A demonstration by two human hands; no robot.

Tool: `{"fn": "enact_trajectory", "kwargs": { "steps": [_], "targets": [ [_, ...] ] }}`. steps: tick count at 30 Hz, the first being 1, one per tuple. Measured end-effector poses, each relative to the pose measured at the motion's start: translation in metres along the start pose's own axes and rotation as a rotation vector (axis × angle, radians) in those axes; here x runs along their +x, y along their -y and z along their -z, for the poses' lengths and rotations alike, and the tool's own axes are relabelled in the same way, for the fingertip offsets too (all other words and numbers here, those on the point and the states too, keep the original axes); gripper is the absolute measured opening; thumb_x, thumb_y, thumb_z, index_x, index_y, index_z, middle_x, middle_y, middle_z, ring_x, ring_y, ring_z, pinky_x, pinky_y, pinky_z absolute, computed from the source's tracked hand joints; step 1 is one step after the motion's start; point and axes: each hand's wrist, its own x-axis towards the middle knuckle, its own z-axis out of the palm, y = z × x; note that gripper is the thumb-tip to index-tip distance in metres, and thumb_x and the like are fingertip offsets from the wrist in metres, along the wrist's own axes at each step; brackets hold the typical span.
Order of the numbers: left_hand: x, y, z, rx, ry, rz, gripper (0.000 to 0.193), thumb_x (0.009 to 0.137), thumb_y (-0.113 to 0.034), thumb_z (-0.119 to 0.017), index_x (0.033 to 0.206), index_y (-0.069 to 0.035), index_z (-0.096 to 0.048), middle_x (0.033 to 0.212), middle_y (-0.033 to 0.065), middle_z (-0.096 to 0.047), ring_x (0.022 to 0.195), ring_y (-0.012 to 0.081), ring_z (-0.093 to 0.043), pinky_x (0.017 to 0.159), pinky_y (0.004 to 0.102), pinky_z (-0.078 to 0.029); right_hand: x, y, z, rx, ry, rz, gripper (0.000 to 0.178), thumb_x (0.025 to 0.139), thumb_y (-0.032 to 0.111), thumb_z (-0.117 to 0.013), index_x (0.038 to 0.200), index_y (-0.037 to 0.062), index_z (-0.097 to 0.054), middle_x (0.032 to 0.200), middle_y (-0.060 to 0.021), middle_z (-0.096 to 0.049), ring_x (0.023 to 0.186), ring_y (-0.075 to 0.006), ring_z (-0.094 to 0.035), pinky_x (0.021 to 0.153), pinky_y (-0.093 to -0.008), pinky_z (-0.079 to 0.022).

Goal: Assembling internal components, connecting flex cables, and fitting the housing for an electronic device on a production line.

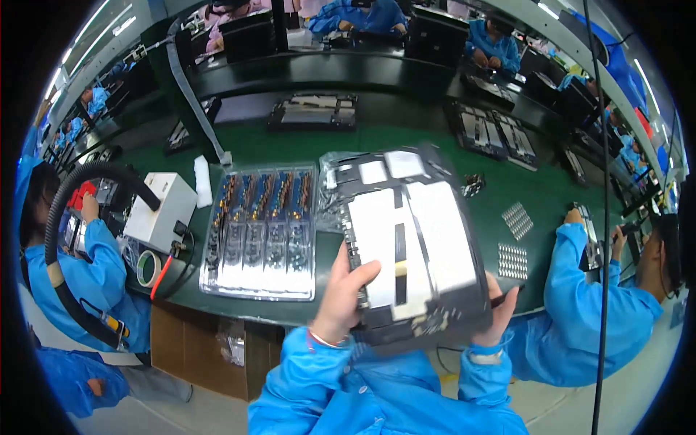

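I hold up a flat black electronic device housing (444, 235) with large white panels, tilted above the table's front edge. My left hand (342, 299) grips its left side, thumb lying over the face and fingers underneath. At the lower right corner my right hand (500, 315) is closed round the edge. A thin dark stick-like tool (510, 296) shows by the right fingers; its kind cannot be made out. Left of the housing, a clear plastic tray (257, 283) holds several small circuit boards with cables. Crumpled clear plastic (330, 196) lies partly behind the housing.
On the green table (406, 130) are rows of small metal parts (512, 261), a small dark heap (473, 185) and more housings (315, 111). A white box (161, 210) with a black hose (98, 168) and a tape roll (149, 268) stand left. A cardboard box (188, 344) sits below. Co-workers flank me.
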Motion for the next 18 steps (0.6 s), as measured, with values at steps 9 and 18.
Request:
{"fn": "enact_trajectory", "kwargs": {
  "steps": [9, 18],
  "targets": [
    [-0.032, -0.037, 0.028, 0.887, 0.084, -0.120, 0.062, 0.083, -0.013, -0.055, 0.135, 0.000, -0.024, 0.123, 0.0160, -0.048, 0.104, 0.0237, -0.052, 0.088, 0.0328, -0.041, -0.039, -0.022, -0.002, 0.072, -0.192, -0.263, 0.040, 0.081, 0.012, -0.054, 0.119, 0.0023, -0.043, 0.096, -0.0090, -0.061, 0.080, -0.0177, -0.061, 0.064, -0.0288, -0.051],
    [-0.095, 0.022, 0.047, 1.901, 0.115, -0.485, 0.047, 0.072, -0.023, -0.067, 0.117, -0.018, -0.055, 0.128, 0.0174, -0.038, 0.114, 0.0422, -0.037, 0.086, 0.0442, -0.041, -0.053, -0.085, -0.009, 0.273, -0.213, -0.398, 0.015, 0.091, 0.021, -0.048, 0.099, 0.0081, -0.048, 0.069, -0.0005, -0.052, 0.042, -0.0065, -0.032, 0.044, -0.0237, -0.030]
  ]
}}
